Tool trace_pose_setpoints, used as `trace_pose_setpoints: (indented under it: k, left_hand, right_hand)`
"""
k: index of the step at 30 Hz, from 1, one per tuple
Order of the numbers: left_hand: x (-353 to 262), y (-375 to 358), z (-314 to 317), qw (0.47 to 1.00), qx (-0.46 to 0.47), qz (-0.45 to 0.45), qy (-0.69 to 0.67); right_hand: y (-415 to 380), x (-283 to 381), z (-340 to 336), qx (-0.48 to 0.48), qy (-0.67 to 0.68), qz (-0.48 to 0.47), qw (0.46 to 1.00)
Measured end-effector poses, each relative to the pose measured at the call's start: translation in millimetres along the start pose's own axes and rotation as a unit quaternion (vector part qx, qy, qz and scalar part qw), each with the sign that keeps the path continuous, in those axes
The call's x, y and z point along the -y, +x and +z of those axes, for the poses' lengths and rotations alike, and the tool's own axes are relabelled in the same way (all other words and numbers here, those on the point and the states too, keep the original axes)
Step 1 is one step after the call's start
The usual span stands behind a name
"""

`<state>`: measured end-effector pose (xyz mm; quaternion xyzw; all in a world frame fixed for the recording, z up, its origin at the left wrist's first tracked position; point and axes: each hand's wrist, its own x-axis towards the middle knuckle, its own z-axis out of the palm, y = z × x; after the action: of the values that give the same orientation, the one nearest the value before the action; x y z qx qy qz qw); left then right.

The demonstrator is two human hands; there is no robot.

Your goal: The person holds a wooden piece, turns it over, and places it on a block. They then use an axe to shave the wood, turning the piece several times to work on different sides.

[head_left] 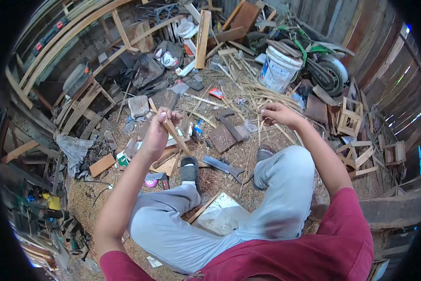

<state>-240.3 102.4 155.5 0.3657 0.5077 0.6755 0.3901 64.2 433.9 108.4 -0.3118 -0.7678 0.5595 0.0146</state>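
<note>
My left hand (160,127) is closed around a narrow wooden strip (175,133), which slants from upper left down to the right, above the ground between the scraps and my left foot. My right hand (280,115) is held up to the right, its fingers loosely curled and apart, with nothing I can make out in them. Beneath it lie thin sticks on the littered floor. Between and below my hands are a hammer (229,125) on a flat brown block (222,138) and a handsaw (220,165).
A white bucket (280,70) stands near a motorbike wheel (329,77). Small wooden frames (350,117) are piled at the right. An upright board (202,40) leans at the back. A whitish panel (222,213) lies between my legs. Pink tape measure (151,181) sits by my left foot.
</note>
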Motion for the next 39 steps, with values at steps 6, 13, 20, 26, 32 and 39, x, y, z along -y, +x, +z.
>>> trace_pose_setpoints:
  k: [6,13,20,26,32,39]
  left_hand:
    - [26.2,64.6,-15.8,0.996,0.035,-0.076,0.022]
    - [116.9,154.6,-10.0,0.988,0.021,-0.021,-0.151]
    - [263.7,185.3,-9.1,0.983,-0.024,-0.003,-0.179]
    - [260.5,190.9,3.2,0.997,-0.01,0.044,-0.062]
    - [244.2,206.4,6.1,0.986,0.021,0.075,-0.145]
    - [251.3,198.3,25.9,0.988,-0.11,0.101,-0.028]
  right_hand:
    - [78.7,-61.2,15.4,0.06,-0.069,0.027,0.995]
    - [207.0,-140.2,45.1,0.091,-0.107,0.069,0.988]
    - [282.5,-244.8,136.2,-0.033,-0.31,0.003,0.95]
    - [272.4,-230.9,141.0,-0.066,-0.318,0.039,0.945]
    - [258.6,-217.3,113.2,-0.071,-0.209,0.102,0.97]
    - [236.7,-249.5,112.9,-0.167,0.011,0.014,0.986]
